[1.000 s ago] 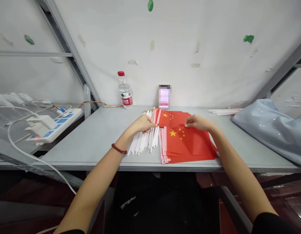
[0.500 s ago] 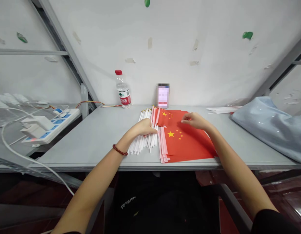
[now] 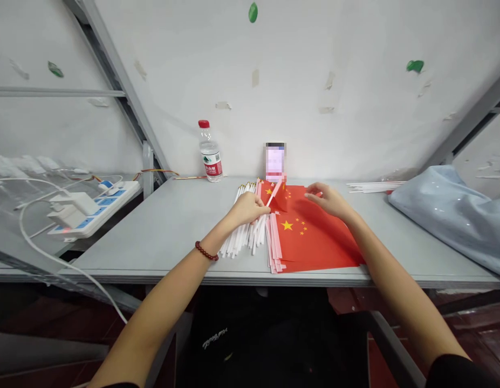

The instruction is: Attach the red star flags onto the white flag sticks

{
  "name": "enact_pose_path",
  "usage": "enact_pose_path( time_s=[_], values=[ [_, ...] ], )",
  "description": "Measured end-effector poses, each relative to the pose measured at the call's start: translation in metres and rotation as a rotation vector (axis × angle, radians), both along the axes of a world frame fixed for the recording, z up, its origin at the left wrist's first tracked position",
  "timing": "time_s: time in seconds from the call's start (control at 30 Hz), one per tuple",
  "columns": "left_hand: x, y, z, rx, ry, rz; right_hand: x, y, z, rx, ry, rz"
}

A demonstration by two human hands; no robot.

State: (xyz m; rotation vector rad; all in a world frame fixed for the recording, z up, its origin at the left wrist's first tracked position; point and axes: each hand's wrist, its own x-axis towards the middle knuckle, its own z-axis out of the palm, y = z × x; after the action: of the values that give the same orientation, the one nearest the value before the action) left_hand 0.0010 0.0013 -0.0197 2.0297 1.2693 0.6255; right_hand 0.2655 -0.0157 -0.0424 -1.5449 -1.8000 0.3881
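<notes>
Between the fingers of my left hand (image 3: pixel 250 208) is the white stick of a small red flag (image 3: pixel 279 198), which is raised at a tilt above the other flags. Under and beside that hand lie several white sticks (image 3: pixel 235 241) with gold tips. My right hand (image 3: pixel 326 198) hovers over the stack of red flags (image 3: pixel 322 245), its fingers apart and nothing in them. The stack has yellow stars and pale pink sleeve edges along its left side.
A water bottle (image 3: pixel 211 159) and an upright phone (image 3: pixel 275 161) stand by the wall. At the left is a power strip (image 3: pixel 98 210) with cables. White sticks (image 3: pixel 371 186) and a light blue bag (image 3: pixel 447 215) lie at the right.
My left hand has lifted a small flag by its stick, tilting it up off the others. The fingers of my right hand have spread apart. The view has shifted slightly.
</notes>
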Motion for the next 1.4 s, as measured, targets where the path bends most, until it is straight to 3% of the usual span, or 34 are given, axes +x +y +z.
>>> enact_pose_path(
  time_s=[0.13, 0.27, 0.37, 0.53, 0.77, 0.93, 1.03, 1.2, 1.4],
  values=[
    [0.002, -0.002, 0.001, 0.076, -0.228, -0.152, 0.003, 0.008, -0.004, 0.189, 0.208, -0.084],
    [0.002, -0.004, -0.003, 0.068, -0.325, -0.289, 0.010, 0.012, 0.000, 0.371, 0.446, -0.103],
    [0.002, -0.004, -0.006, 0.085, -0.344, -0.307, 0.016, 0.011, 0.006, 0.472, 0.596, -0.073],
    [0.004, -0.004, -0.005, 0.157, -0.420, -0.273, 0.026, 0.007, 0.016, 0.503, 0.868, -0.037],
    [0.005, -0.008, -0.002, 0.140, -0.408, -0.280, 0.018, -0.006, 0.026, 0.454, 0.637, -0.115],
    [0.004, -0.010, 0.001, 0.064, -0.408, -0.267, 0.026, -0.004, 0.026, 0.569, 0.644, -0.277],
    [0.000, -0.009, 0.004, 0.012, -0.456, -0.237, 0.037, -0.005, 0.029, 0.507, 0.724, -0.305],
    [-0.009, -0.005, 0.012, -0.116, -0.682, -0.290, 0.045, -0.012, 0.032, 0.161, 0.861, -0.289],
    [-0.014, -0.008, 0.018, -0.216, -0.546, -0.397, 0.043, -0.008, 0.027, 0.119, 0.917, -0.308]
  ],
)
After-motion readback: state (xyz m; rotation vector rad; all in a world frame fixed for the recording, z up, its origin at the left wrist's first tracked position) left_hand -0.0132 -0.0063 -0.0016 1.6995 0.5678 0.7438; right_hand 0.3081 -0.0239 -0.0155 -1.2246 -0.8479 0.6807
